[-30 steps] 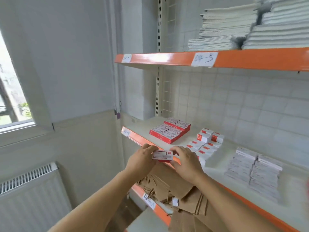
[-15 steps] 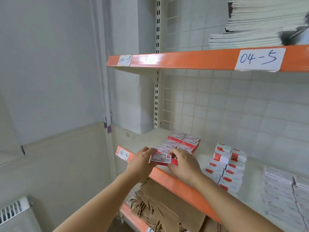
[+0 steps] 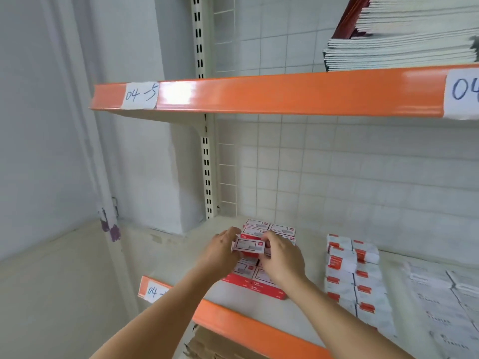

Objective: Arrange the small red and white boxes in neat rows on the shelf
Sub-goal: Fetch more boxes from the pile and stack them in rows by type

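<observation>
Boxes (image 3: 261,260) in red and white lie flat in two rows on the middle shelf (image 3: 248,330), their white labelled tops facing up, near its left end. One more small box (image 3: 249,245) is held just above these rows, tilted a little. Left hand (image 3: 220,251) pinches its left end between thumb and curled fingers; right hand (image 3: 281,259) grips its right end the same way, fingers bent round the edge. Both forearms reach in over the orange front edge of the shelf, where a paper tag (image 3: 153,291) reads "04-". To the right, apart from the rows, stand white packets (image 3: 355,278) with red marks, stacked in columns, and further right lie pale bags (image 3: 440,304). On the upper shelf (image 3: 259,93), tagged "04-5", sits a pile of notebooks (image 3: 404,40). Brown cardboard (image 3: 207,345) shows below.
</observation>
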